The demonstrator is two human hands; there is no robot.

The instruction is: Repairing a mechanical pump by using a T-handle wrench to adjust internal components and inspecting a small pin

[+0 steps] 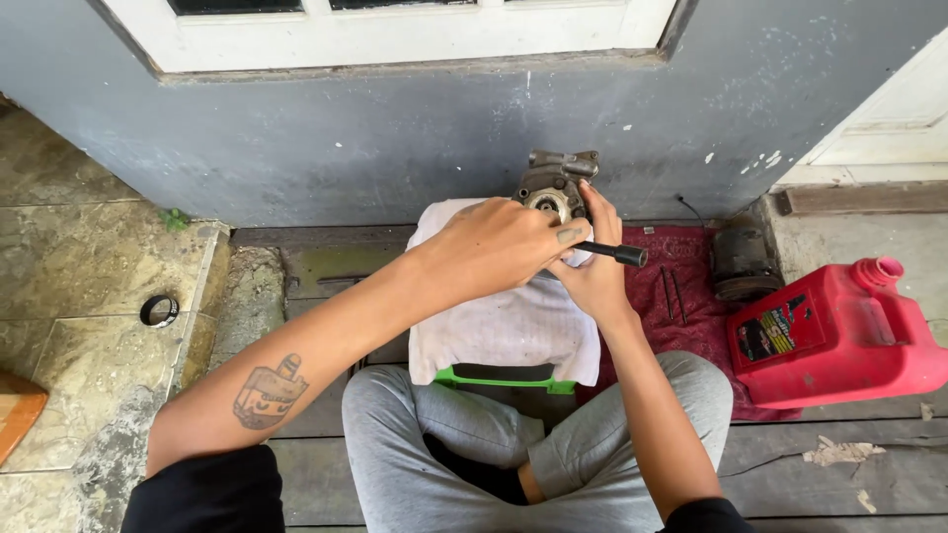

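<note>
A grey metal machine part (555, 186) stands on a white cloth (504, 326) draped over a green stool (506, 378) between my knees. My left hand (499, 247) reaches across from the left and closes over a tool with a black handle (614, 254) that sticks out to the right, just below the part. My right hand (592, 262) comes up from below, its fingers against the part's right side and its palm under the tool. The tool's working end is hidden by my hands.
A red plastic jerrycan (839, 334) stands at the right. A dark red cloth (691, 296) holds thin metal rods (673, 294) and a dark cylindrical part (743, 262). A black ring (159, 310) lies on the stone at left. A grey wall is just behind.
</note>
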